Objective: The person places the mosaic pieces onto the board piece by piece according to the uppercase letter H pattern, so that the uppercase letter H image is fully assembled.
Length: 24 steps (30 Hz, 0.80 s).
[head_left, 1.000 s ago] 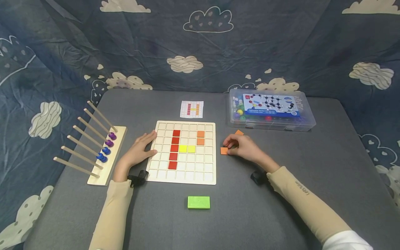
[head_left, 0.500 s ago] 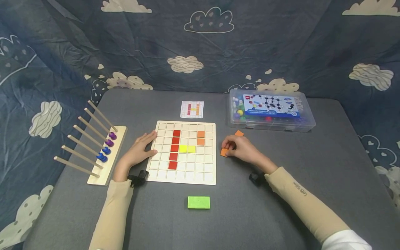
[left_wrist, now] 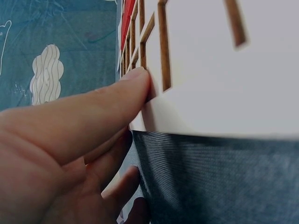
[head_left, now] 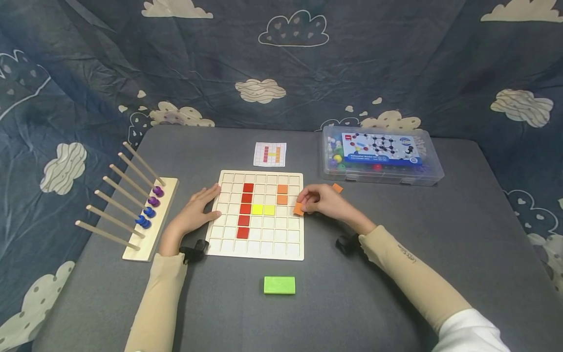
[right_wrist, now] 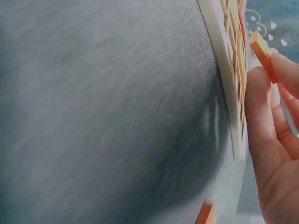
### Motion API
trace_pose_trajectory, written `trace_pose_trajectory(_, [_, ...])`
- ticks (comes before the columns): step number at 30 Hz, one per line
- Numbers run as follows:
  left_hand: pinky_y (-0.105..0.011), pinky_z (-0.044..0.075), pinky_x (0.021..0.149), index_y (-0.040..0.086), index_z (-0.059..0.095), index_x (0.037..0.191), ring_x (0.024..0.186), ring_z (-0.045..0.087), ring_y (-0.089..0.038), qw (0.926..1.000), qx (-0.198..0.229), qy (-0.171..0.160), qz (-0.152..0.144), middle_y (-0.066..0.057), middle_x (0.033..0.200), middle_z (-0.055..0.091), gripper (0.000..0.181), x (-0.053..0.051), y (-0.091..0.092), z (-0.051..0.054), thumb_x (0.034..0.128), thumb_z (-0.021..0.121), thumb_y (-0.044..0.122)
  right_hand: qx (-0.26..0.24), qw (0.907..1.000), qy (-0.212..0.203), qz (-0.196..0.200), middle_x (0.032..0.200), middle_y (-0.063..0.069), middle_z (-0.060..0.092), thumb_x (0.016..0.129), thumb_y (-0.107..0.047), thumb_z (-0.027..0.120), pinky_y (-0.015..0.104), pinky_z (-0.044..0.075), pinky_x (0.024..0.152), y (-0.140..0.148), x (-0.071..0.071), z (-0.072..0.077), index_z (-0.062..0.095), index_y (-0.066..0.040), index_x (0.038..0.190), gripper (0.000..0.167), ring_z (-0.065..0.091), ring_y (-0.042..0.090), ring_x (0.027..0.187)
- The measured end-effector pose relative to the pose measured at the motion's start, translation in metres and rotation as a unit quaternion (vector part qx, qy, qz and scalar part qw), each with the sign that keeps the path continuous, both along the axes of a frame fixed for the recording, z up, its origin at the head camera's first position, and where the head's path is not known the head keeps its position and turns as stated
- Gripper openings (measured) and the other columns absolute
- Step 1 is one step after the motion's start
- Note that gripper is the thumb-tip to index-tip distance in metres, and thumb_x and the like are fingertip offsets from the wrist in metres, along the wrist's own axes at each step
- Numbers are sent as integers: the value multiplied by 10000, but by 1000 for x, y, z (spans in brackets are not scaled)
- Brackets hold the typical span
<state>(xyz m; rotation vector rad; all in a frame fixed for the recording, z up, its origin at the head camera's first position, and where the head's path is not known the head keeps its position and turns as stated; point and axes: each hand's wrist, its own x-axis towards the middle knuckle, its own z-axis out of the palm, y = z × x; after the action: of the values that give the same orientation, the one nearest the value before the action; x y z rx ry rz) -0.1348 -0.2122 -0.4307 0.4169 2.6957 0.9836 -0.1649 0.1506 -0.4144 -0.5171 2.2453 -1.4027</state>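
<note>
My right hand (head_left: 323, 199) pinches an orange square tile (head_left: 298, 209) between thumb and fingers, over the right edge of the wooden grid board (head_left: 264, 244). In the right wrist view the held orange tile (right_wrist: 262, 53) is tilted and apart from the board. My left hand (head_left: 193, 212) rests at the board's left edge with its fingers extended; in the left wrist view the thumb (left_wrist: 112, 100) touches the rim. On the board lie a column of several red tiles (head_left: 245, 209), two yellow tiles (head_left: 263, 209) in a row and two orange tiles (head_left: 282, 194).
Another orange tile (head_left: 337, 187) lies behind the right hand. A pattern card (head_left: 270, 154) lies beyond the board. A clear plastic case (head_left: 382, 155) stands at the back right, a wooden peg rack (head_left: 151, 220) at the left. A green block (head_left: 279, 285) lies in front.
The right hand has lifted the orange tile from the table and carried it left to the board's right edge. The left hand has stayed in place.
</note>
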Motion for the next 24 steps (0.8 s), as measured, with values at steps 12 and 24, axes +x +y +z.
trace_pose_trajectory(12, [-645,110,1069,-44,272,1475,1409,83,-441,10000,11,-36,43,-202,1546,209,684,-1,1,0,903,619,98,845,9885,1164,476,737,-7,622,812,4,682,260,444,608,-43,-8,-2,686,-55,873,86,553,123,646])
trace_pose_trajectory(24, [-651,111,1065,-52,281,1469,1405,91,-446,10000,26,6,27,-213,1539,219,676,1,0,1,908,623,106,1131,9705,2042,611,705,-17,585,797,42,676,272,435,628,-51,-4,-4,661,-66,819,111,522,114,655])
